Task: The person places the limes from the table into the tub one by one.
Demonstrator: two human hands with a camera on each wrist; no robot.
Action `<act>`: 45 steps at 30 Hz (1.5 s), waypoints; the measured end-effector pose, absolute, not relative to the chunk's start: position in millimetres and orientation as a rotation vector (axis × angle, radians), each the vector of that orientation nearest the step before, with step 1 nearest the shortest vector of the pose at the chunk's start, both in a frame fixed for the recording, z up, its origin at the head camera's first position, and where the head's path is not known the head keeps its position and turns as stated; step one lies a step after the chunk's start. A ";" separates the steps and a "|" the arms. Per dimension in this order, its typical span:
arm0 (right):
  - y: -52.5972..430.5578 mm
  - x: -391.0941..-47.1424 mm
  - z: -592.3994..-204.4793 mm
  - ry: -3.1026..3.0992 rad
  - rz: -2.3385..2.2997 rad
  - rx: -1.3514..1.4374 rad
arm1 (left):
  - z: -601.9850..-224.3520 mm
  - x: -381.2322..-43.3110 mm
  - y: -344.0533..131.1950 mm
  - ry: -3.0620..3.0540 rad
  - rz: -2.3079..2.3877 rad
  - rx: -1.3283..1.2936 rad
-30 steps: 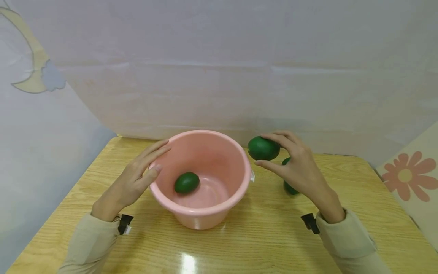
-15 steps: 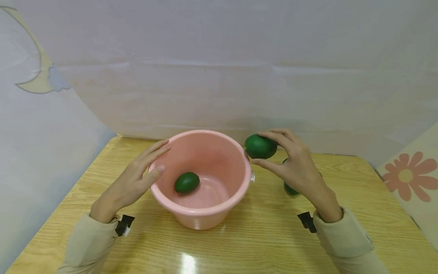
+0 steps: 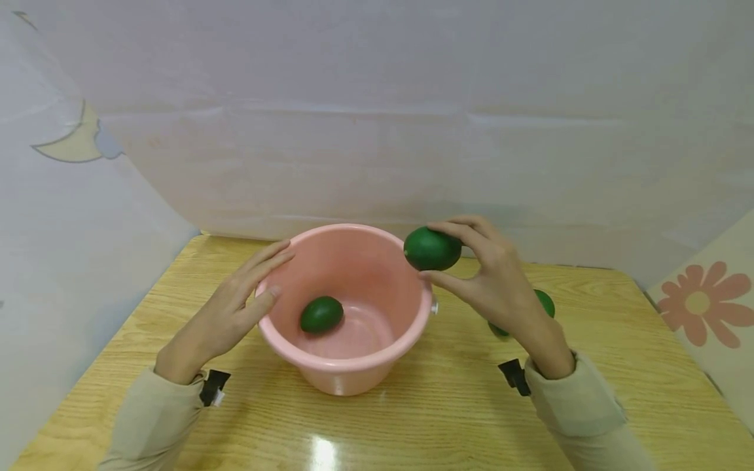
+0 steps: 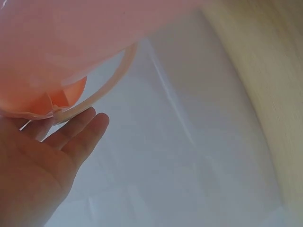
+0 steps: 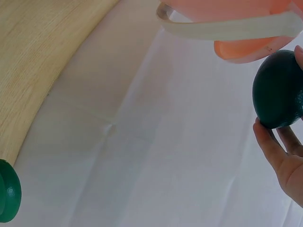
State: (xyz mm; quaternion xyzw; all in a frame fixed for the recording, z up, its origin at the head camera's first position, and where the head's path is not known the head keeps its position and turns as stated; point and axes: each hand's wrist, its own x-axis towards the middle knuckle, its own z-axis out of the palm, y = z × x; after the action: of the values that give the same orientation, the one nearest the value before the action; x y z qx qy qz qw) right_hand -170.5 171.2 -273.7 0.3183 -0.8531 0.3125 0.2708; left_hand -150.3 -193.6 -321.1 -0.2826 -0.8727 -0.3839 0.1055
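A pink bucket [image 3: 347, 363] stands on the table with one dark green avocado [image 3: 321, 314] lying inside. My left hand [image 3: 220, 314] rests at the bucket's left rim with its fingers extended. In the left wrist view those fingers touch the bucket's edge, by its pale handle [image 4: 106, 87]. Between thumb and fingers, my right hand [image 3: 491, 278] pinches a second avocado [image 3: 432, 248], raised over the bucket's right rim. From the right wrist view this held avocado [image 5: 278, 90] shows close to the pink rim. More green fruit [image 3: 545, 303] lies on the table, partly hidden behind the right hand and wrist.
The wooden table [image 3: 412, 425] backs onto a pale sheet-covered wall [image 3: 377, 131]. A white handle joint [image 3: 434, 304] juts from the bucket's right side. Green fruit [image 5: 8, 191] also shows at the lower left edge of the right wrist view.
My right hand has moved left with the avocado, from beside the bucket to over its right rim. Green fruit behind the wrist has come into view. The left hand stays put.
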 end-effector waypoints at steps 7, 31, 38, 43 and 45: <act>162.0 -168.0 -271.8 -2.328 0.881 0.865 | -321.3 -150.5 -193.3 -2.567 -1.133 -0.837; 135.7 -173.3 -276.4 -2.399 0.896 1.026 | -319.9 -150.6 -194.4 -2.583 -1.168 -0.836; 132.1 -177.9 -279.5 -2.404 0.886 1.062 | -319.1 -150.0 -194.9 -2.581 -1.172 -0.847; 129.3 -180.5 -279.4 -2.408 0.885 1.088 | -319.2 -150.4 -195.1 -2.579 -1.176 -0.851; 127.8 -181.6 -279.3 -2.417 0.883 1.098 | -319.3 -150.5 -195.2 -2.578 -1.180 -0.851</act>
State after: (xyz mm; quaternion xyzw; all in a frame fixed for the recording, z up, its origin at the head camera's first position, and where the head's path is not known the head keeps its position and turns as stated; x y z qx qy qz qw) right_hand -181.6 127.8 -279.3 0.3867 -0.8512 0.3109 0.1711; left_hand -150.5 -195.2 -319.3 -0.2862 -0.8674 -0.3969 0.0904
